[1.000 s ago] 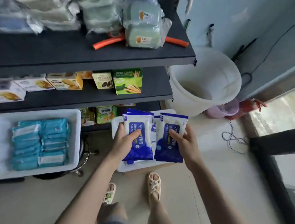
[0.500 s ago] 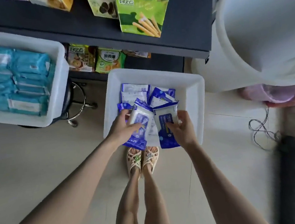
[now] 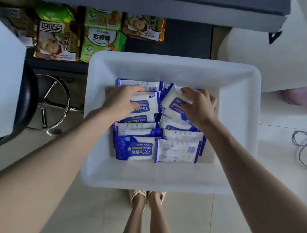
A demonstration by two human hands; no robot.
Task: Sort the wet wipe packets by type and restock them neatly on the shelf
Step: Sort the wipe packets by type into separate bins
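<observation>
**Both packets lowered into the tub**

Half a second ago each hand held one blue-and-white packet raised over the near rim of the white tub [image 3: 165, 62]. Now both hands are down inside it, over the far half of the pile.

The left hand [image 3: 121, 102] grips the left packet [image 3: 149, 103]. Its fingers [image 3: 138, 89] are curled over the far edge and the thumb is pressed on the printed face, whose "75%" reads upside down from here. That packet lies flat on the other wipe packets [image 3: 137, 149].

The right hand [image 3: 199, 108] pinches the right packet [image 3: 172, 101], fingers bent over its upper edge and thumb against the front. The packet sits tilted, one corner pointing toward the left packet and just beside it. The two were apart and more upright a moment earlier.

The rest of the wipe packets fill the tub floor in rough overlapping rows, some face up and some showing their pale backs.

The view has also dropped closer and steeper. The teal packs in the second tub [image 3: 0, 73] at the left are no longer in sight, and only that tub's white wall shows, above a stool [image 3: 53, 107].

Snack bags [image 3: 102, 37] stand on the low shelf [image 3: 170, 39] behind the tub. Sandalled feet [image 3: 148, 195] show below its near rim, and a large white bucket [image 3: 273, 61] stands to the right.
</observation>
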